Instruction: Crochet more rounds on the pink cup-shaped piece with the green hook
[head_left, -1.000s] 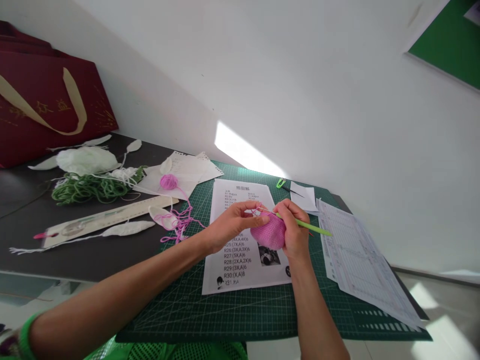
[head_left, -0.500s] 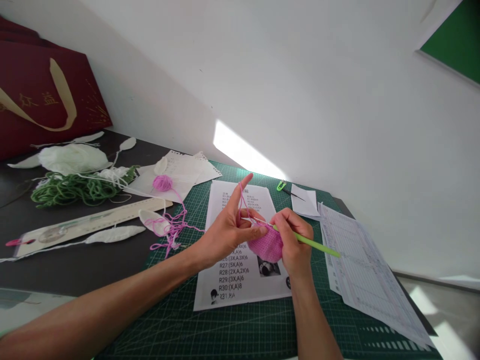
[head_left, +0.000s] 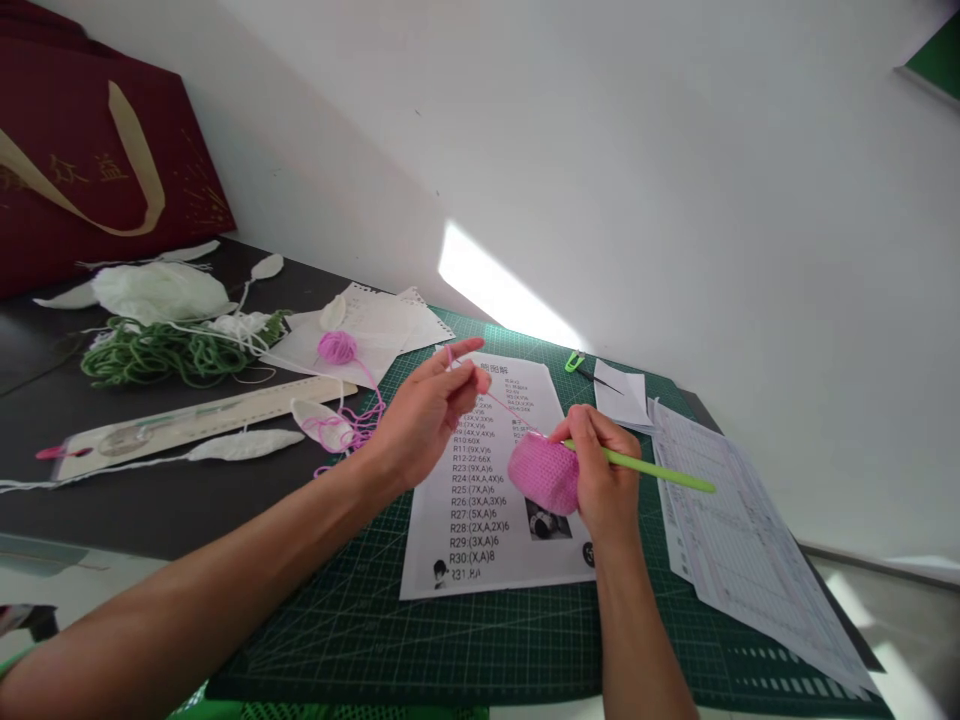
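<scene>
My right hand [head_left: 606, 470] grips a crochet hook [head_left: 649, 466] with a green handle and also holds the edge of a pink crochet piece [head_left: 541, 474]. The rounded piece hangs over the printed pattern sheet [head_left: 480, 540]. To its left, my left hand [head_left: 435, 405] pinches pink yarn [head_left: 506, 407], with a loop round the index finger. A taut strand runs from these fingers to the crochet piece. The slack yarn leads back to a small pink yarn ball [head_left: 337, 347] lying on papers at the left.
A green cutting mat [head_left: 337, 640] covers the table's middle. White yarn [head_left: 161, 292], green yarn [head_left: 172, 352], a ruler [head_left: 202, 428] and white leaf-shaped pieces lie left. A red bag [head_left: 97, 150] stands behind. Ruled sheets [head_left: 750, 540] and a green clip [head_left: 574, 361] are right.
My left hand has let go of the crochet piece and moved left, drawing the yarn taut. The piece stays in my right hand with the hook. The view has shifted slightly.
</scene>
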